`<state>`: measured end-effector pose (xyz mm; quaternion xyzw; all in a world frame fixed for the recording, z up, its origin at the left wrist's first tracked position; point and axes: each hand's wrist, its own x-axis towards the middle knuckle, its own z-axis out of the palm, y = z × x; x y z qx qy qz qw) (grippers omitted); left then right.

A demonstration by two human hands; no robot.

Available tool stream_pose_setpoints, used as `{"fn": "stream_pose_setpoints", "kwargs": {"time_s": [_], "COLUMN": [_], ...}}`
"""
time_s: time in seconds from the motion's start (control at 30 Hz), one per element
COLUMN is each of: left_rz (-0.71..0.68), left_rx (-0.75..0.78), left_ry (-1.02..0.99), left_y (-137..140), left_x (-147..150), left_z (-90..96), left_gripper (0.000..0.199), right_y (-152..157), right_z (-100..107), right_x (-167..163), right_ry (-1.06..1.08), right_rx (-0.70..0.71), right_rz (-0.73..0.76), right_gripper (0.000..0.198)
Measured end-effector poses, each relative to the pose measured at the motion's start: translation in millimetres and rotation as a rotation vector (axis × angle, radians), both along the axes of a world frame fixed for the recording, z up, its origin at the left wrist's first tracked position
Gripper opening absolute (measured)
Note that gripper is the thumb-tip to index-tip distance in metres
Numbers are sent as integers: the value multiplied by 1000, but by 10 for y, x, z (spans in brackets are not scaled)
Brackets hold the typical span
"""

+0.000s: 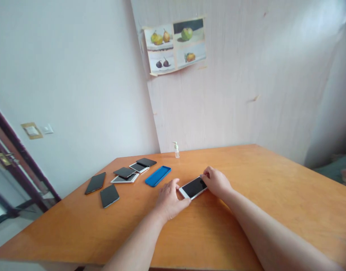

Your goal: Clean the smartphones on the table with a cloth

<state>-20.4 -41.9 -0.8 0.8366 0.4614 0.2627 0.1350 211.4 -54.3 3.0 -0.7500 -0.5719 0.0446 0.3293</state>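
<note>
The white phone (193,188) lies screen up on the tabletop (246,222), its long axis slanting from near left to far right; a blue case (158,176) lies just beyond the left hand (170,201), dark-screened devices (110,196) farther left, a pump bottle (176,151) behind; the left grip is spread wide around the phone's left end, thumb at its near corner; the right hand's (216,182) grip is closed on the right end, partly hiding it

Left hand (170,201), right hand (218,183) and forearms (141,239) bare

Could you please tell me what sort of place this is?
Probably a plain room in a home or small office: a wooden table stands by the wall, with fruit pictures taped above and a door at the left.
</note>
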Motion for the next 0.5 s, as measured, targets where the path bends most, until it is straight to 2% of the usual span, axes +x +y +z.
{"fn": "stream_pose_setpoints", "kwargs": {"time_s": [0.1,0.2,0.33,0.4,0.5], "left_rz": [-29,-46,-58,-48,-41], "left_rx": [18,31,77,93,84], "left_ry": [-4,0,15,19,22], "left_y": [11,6,6,12,15], "left_x": [10,23,33,37,41], "left_z": [-16,-17,-28,-38,-42], "left_gripper": [69,72,70,68,68], "right_y": [-31,-98,-206,-218,-158], "right_z": [16,44,73,82,93], "right_x": [-69,-274,-643,-723,-586], "right_ry": [-77,-138,-192,-208,-220], "right_rx": [-45,-63,-48,-46,-69], "right_rz": [17,79,294,369,259], "right_gripper": [14,17,17,17,19]}}
